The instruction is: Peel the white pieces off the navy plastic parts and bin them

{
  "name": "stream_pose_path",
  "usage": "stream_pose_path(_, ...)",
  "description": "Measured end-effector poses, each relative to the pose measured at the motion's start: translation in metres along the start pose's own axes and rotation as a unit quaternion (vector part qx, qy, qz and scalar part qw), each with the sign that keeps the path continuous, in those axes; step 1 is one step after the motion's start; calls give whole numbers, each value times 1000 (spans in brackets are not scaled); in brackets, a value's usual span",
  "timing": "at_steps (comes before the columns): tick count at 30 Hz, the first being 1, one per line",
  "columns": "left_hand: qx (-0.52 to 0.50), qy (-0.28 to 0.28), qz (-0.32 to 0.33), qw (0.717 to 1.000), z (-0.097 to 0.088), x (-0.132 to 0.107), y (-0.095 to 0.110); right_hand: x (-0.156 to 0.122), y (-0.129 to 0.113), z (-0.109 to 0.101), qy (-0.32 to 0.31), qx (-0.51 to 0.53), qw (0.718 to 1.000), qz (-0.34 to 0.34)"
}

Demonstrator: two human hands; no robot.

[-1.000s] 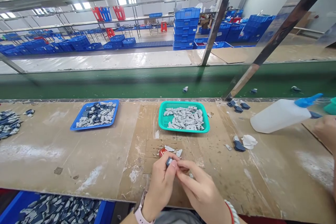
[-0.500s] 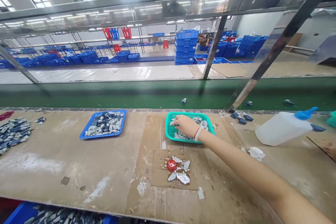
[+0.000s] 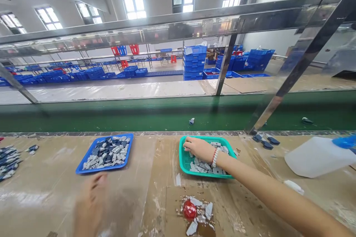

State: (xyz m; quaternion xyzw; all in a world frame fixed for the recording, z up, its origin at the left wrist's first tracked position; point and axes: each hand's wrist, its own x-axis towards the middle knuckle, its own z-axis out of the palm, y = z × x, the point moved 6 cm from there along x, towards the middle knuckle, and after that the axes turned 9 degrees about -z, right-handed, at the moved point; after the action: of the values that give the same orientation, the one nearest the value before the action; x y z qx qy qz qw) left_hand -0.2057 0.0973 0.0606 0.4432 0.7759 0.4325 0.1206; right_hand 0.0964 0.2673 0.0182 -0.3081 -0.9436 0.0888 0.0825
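My right hand (image 3: 201,150) reaches over the left part of a green mesh basket (image 3: 182,164), its fingers bent together at the tips. Whatever lies between those fingertips is too small to make out. Small grey plastic-looking pieces (image 3: 207,166) lie in the basket under and beside the hand. My left hand (image 3: 91,200) is smeared by motion, above the table just in front of a blue tray (image 3: 129,152). Dark blue and pale grey pieces (image 3: 109,152) fill that tray. A round red cap-like dish (image 3: 189,209) sits on wet cardboard with several flat grey pieces (image 3: 208,211) around it.
On the right lies a white plastic bottle (image 3: 314,157) with a blue top, near several dark pieces (image 3: 267,144). A pile of pieces (image 3: 8,161) is at far left. Behind the table runs a green belt (image 3: 155,114), with metal posts (image 3: 226,64) rising beyond its near edge.
My left hand has come into view at lower left. The view has tilted up, so the table sits lower. My right hand stays at the green basket, now nearer its left edge.
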Motion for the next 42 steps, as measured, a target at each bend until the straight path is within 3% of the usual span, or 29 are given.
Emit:
stream_pose_path(2, 31, -95, 109, 989, 68, 35, 38, -23, -6, -17, 42, 22, 999, 7)
stream_pose_path(4, 60, -202, 214, 954, 144, 59, 83, -54, -15, -25, 76, 105, 992, 8)
stream_pose_path(5, 74, -244, 252, 933, 179, 68, 106, -71, -20, -24, 96, 220, 971, 10)
stream_pose_path(7, 99, -293, 290, 906, 239, 81, 144, -108, -28, -12, 124, 423, 897, 40)
stream_pose_path(8, 106, -306, 298, 898, 261, 86, 161, -126, -28, -4, 158, 475, 862, 74)
stream_pose_path(10, 114, -318, 307, 890, 292, 90, 187, -158, -26, 15, 218, 503, 822, 153)
stream_pose_path(13, 110, -316, 313, 889, 307, 92, 210, -189, -27, 44, 247, 537, 770, 240)
stream_pose_path(16, 114, -315, 308, 890, 306, 93, 215, -203, -35, 57, 265, 575, 723, 275)
stream_pose_path(18, 125, -314, 300, 892, 305, 96, 212, -210, -41, 56, 284, 555, 722, 300)
stream_pose_path(20, 141, -309, 290, 895, 304, 102, 204, -213, -50, 54, 271, 511, 752, 317)
stream_pose_path(22, 157, -296, 285, 898, 297, 107, 193, -210, -62, 52, 238, 454, 806, 296)
stream_pose_path(25, 164, -266, 300, 901, 265, 102, 171, -201, -82, 46, 241, 358, 877, 211)
stream_pose_path(29, 57, -251, 309, 916, 178, 58, 134, -191, -104, 45, 273, 255, 918, 130)
stream_pose_path(32, -75, -284, 190, 937, 118, 11, 88, -187, -114, 49, 265, 199, 937, 111)
stream_pose_path(34, -142, -284, 96, 943, 91, -21, 56, -187, -119, 51, 247, 163, 949, 107)
stream_pose_path(38, -220, -234, -54, 945, 67, -76, 6, -186, -124, 54, 193, 122, 970, 79)
stream_pose_path(40, -251, -221, -107, 937, 67, -98, -8, -187, -121, 55, 182, 153, 969, 72)
stream_pose_path(42, -250, -248, -142, 925, 74, -117, -14, -189, -113, 55, 194, 240, 947, 95)
